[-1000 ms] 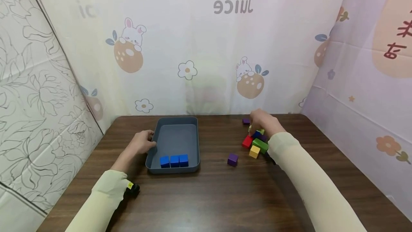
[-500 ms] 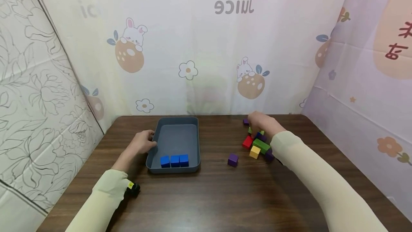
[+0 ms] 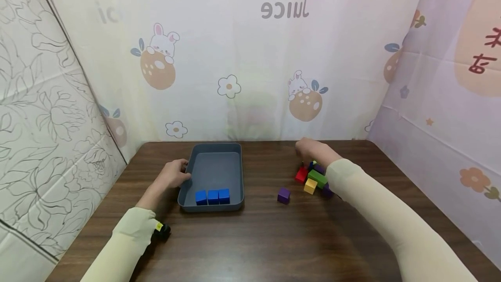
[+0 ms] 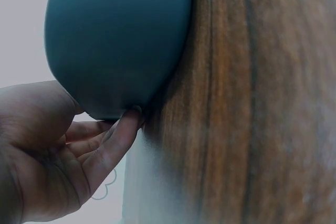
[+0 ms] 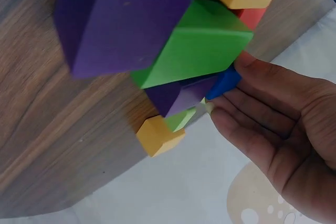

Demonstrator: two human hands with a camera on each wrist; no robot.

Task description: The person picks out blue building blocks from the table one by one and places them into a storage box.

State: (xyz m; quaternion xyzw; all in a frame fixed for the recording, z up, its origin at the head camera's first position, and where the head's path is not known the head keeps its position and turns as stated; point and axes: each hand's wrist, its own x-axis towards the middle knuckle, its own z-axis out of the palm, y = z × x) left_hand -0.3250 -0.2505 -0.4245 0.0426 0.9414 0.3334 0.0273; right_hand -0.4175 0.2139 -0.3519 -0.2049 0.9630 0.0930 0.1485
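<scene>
My left hand (image 3: 175, 173) holds the left side of a grey tray (image 3: 239, 164), thumb over its rim. In the left wrist view, its fingers meet the tray's outer wall (image 4: 121, 35). Several blue cubes (image 3: 213, 196) stand in a row inside the tray's near end. My right hand (image 3: 313, 150) reaches over the far side of a block pile. In the right wrist view, a blue block (image 5: 226, 82) shows between its thumb and fingers; I cannot tell whether they grip it. A green block (image 5: 202, 40) and a purple block (image 5: 131, 27) lie beside it.
Nearer in the pile lie a red block (image 3: 301, 174) and a yellow block (image 3: 310, 186). A lone purple cube (image 3: 283, 195) sits between pile and tray. The dark wooden table (image 3: 250, 238) ends at a printed curtain (image 3: 258, 55).
My right hand has shifted slightly left over the pile and now covers the small purple block at the back. My left hand and the tray stay in place.
</scene>
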